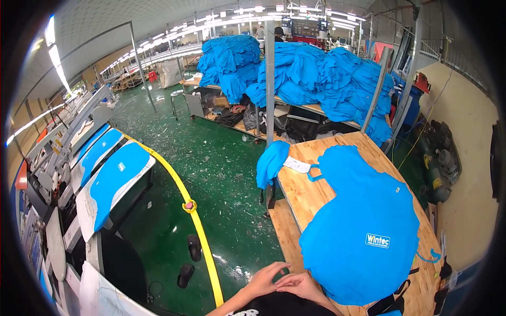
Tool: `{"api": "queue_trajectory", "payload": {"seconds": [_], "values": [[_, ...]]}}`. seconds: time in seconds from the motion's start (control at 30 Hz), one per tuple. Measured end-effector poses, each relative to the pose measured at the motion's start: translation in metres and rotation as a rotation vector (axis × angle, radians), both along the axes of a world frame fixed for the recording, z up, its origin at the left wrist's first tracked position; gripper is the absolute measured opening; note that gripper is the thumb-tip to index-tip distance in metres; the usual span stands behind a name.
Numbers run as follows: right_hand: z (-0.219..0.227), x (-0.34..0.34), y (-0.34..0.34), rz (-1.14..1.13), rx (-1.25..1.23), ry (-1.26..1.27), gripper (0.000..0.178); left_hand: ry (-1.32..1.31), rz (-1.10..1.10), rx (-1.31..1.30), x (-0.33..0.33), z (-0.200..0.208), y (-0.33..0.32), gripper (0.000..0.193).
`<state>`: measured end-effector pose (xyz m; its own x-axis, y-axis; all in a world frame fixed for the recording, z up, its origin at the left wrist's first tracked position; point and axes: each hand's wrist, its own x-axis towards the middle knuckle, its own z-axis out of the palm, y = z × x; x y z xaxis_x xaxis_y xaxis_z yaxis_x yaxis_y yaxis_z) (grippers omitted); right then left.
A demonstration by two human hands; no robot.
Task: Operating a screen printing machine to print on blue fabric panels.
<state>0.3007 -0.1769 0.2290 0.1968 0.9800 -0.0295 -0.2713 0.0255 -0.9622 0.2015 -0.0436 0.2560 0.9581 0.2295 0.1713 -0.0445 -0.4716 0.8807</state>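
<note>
Left hand and right hand are held together at the near-left edge of the light wooden desk, fingers curved and meeting; whether anything small is pinched in either cannot be told. A bright-blue rounded fabric apron with a white-bordered printed patch is spread flat on the desk, just right of the right hand. A white paper slip is laid by its upper-left edge.
</note>
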Motion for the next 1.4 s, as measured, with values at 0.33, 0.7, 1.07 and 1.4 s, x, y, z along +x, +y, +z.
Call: {"api": "queue_trajectory", "payload": {"seconds": [0.33, 0.7, 1.07, 1.4], "values": [[0.017, -0.010, 0.017, 0.188, -0.056, -0.171, 0.025, -0.008, 0.056, -0.008, -0.012, -0.007, 0.000, 0.054], [0.019, -0.018, 0.063, 0.507, -0.036, -0.312, 0.018, -0.050, 0.341, 0.003, -0.055, -0.013, -0.002, 0.052], [0.009, -0.068, 0.137, 0.947, -0.062, -0.029, 0.108, -0.658, 1.532, -1.856, -0.256, -0.162, -0.056, 0.091], [-0.034, -0.172, 0.160, 1.219, -0.564, 0.792, 0.072, -1.018, 1.425, -1.995, -0.314, -0.197, -0.112, 0.036]]}}
